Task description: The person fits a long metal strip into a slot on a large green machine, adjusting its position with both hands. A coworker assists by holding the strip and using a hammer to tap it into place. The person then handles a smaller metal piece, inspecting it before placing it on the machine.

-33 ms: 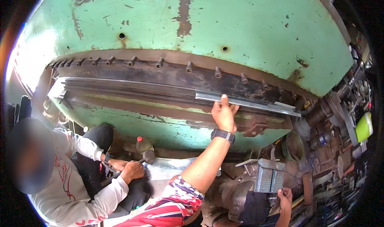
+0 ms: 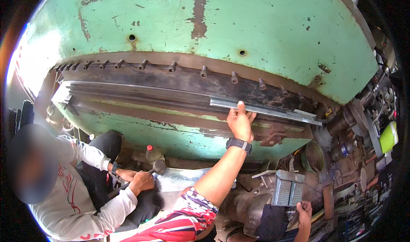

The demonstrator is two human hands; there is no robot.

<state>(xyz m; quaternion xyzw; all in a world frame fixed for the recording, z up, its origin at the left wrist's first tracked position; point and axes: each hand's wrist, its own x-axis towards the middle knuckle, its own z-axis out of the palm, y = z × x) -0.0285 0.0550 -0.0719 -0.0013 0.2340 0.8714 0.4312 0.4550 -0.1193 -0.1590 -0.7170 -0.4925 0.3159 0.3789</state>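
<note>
My left hand [image 2: 241,123], with a dark watch on its wrist, is closed on a long, shiny sheet-metal strip [image 2: 265,111]. Its thumb lies on top and the fingers are beneath. The strip has a folded edge and lies along the right part of the dark slot of a green press brake [image 2: 273,41]. At the lower right, my right hand [image 2: 304,210] has its fingers curled at the corner of a grey double plate with ribbed faces [image 2: 288,188], which looks like a pedal. How firmly it grips the plate is hard to make out.
A seated co-worker [image 2: 81,190] in a white top holds a mallet [image 2: 159,167] at the left. Behind the mallet stands a bottle with a red cap [image 2: 150,153]. A round bin [image 2: 313,155] and cluttered metal parts fill the right side. Bolts [image 2: 203,71] stick out above the slot.
</note>
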